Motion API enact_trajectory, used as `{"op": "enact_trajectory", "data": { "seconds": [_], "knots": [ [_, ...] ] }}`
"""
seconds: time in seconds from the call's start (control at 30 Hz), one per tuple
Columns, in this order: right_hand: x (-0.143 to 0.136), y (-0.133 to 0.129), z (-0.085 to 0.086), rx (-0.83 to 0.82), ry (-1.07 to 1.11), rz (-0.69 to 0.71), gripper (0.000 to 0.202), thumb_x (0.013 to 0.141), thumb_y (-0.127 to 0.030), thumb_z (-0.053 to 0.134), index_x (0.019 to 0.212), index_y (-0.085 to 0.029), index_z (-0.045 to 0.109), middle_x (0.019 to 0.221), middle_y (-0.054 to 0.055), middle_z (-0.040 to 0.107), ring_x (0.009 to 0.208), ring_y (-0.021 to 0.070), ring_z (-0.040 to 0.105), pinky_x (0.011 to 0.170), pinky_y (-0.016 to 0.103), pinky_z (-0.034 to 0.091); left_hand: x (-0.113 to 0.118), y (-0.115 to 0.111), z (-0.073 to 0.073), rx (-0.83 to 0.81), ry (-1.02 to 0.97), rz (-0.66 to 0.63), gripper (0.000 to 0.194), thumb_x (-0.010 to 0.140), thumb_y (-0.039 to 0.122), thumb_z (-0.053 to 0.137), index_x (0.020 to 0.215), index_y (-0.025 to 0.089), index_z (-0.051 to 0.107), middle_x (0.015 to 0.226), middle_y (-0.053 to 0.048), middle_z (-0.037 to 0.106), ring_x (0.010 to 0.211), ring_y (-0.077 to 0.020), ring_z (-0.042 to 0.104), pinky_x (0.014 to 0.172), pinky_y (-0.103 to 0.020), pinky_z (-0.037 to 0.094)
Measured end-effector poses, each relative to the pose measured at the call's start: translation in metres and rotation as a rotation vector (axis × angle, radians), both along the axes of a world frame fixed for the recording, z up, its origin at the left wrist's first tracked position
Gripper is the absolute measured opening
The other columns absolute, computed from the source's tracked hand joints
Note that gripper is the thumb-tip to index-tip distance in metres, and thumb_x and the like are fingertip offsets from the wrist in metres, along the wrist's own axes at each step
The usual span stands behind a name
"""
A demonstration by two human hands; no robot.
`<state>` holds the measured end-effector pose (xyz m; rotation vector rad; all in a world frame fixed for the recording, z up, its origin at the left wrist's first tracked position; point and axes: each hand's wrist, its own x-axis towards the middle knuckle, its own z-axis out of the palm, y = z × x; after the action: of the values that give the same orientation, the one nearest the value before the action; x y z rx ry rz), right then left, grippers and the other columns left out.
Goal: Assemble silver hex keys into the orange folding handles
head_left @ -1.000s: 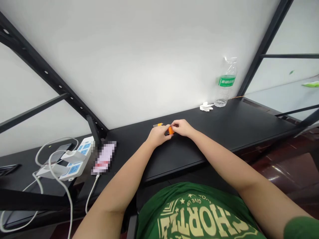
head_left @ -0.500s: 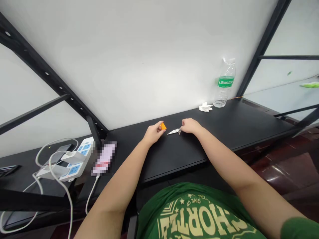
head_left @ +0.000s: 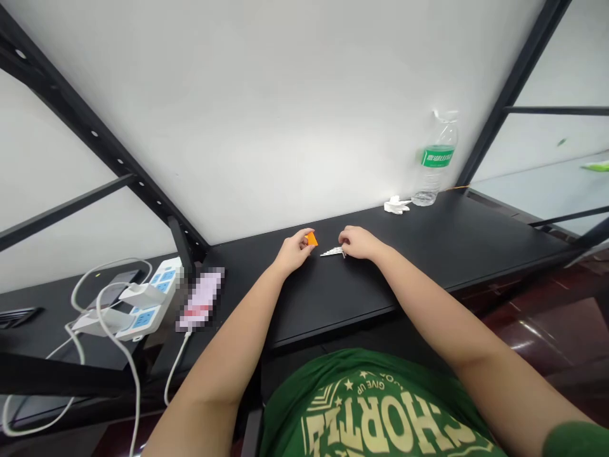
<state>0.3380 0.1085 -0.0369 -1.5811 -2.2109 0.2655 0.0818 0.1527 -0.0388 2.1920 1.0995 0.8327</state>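
Holds an orange piece (head_left: 312,238) pinched between thumb and fingers of the left hand (head_left: 291,254), near the centre of the frame, with its left part hidden by the fingers. Has the right hand (head_left: 358,242) just right of centre, fingers curled narrow over the right end of a fan of slim pale rods (head_left: 333,251) on the black desk (head_left: 333,292). Covers part of those rods with the fingertips; cannot tell whether gripping or only touching them, nor count them clearly. Shows a phone (head_left: 200,298) at lower left, blurred into blocks, beside a power strip (head_left: 159,304) partly hidden by plugs and white cables (head_left: 134,374). Cuts off a dark object (head_left: 19,316) at the left edge, too unclear to name. Includes, at upper right, a clear bottle (head_left: 436,158) with a green label, faint against the wall, next to crumpled white tissue (head_left: 396,204).
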Motion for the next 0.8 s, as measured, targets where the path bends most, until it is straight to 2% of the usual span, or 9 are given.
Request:
{"op": "enact_trajectory", "data": {
  "seconds": [0.23, 0.33, 0.47, 0.67, 0.8],
  "knots": [
    [-0.013, -0.013, 0.009, -0.017, -0.074, 0.124, 0.006, 0.082, -0.018, 0.066, 0.081, -0.021, 0.072, 0.101, 0.007, 0.066, 0.093, 0.0203, 0.061, 0.081, 0.029, 0.043, -0.002, 0.002, -0.002, -0.058, -0.015, -0.033, 0.048, 0.087, 0.025, 0.061, 0.136, 0.022, 0.062, 0.085, 0.000, 0.068, 0.067, -0.0126, 0.066, 0.080, -0.031, 0.059],
    [-0.015, -0.015, 0.009, -0.024, -0.116, 0.116, 0.007, 0.081, -0.016, 0.065, 0.085, -0.020, 0.070, 0.104, 0.008, 0.066, 0.091, 0.0211, 0.061, 0.082, 0.031, 0.042, -0.002, 0.004, -0.004, -0.088, -0.031, -0.041, 0.050, 0.087, 0.025, 0.062, 0.136, 0.022, 0.062, 0.085, 0.000, 0.067, 0.067, -0.0125, 0.065, 0.079, -0.031, 0.058],
    [-0.015, -0.014, 0.009, -0.016, -0.152, 0.091, 0.014, 0.084, -0.017, 0.063, 0.096, -0.020, 0.069, 0.107, 0.009, 0.066, 0.099, 0.0242, 0.061, 0.086, 0.033, 0.041, -0.002, 0.006, -0.006, -0.124, -0.064, -0.047, 0.054, 0.087, 0.026, 0.061, 0.141, 0.020, 0.060, 0.084, 0.000, 0.066, 0.067, -0.0123, 0.064, 0.079, -0.031, 0.057],
    [-0.019, -0.012, 0.006, -0.017, -0.174, 0.075, 0.004, 0.080, -0.014, 0.064, 0.079, -0.018, 0.066, 0.097, 0.011, 0.065, 0.092, 0.0247, 0.060, 0.079, 0.032, 0.040, -0.003, 0.012, -0.010, -0.177, -0.092, -0.036, 0.057, 0.089, 0.029, 0.060, 0.145, 0.018, 0.057, 0.075, 0.000, 0.066, 0.066, -0.0138, 0.063, 0.075, -0.031, 0.054],
    [-0.017, -0.011, 0.003, 0.037, -0.091, 0.095, 0.006, 0.079, -0.012, 0.066, 0.080, -0.018, 0.065, 0.092, 0.008, 0.066, 0.086, 0.0207, 0.059, 0.073, 0.029, 0.039, -0.003, 0.014, -0.012, -0.211, -0.123, -0.031, 0.058, 0.089, 0.034, 0.062, 0.144, 0.016, 0.057, 0.071, 0.000, 0.067, 0.064, -0.0145, 0.061, 0.070, -0.030, 0.052]
  ]
}}
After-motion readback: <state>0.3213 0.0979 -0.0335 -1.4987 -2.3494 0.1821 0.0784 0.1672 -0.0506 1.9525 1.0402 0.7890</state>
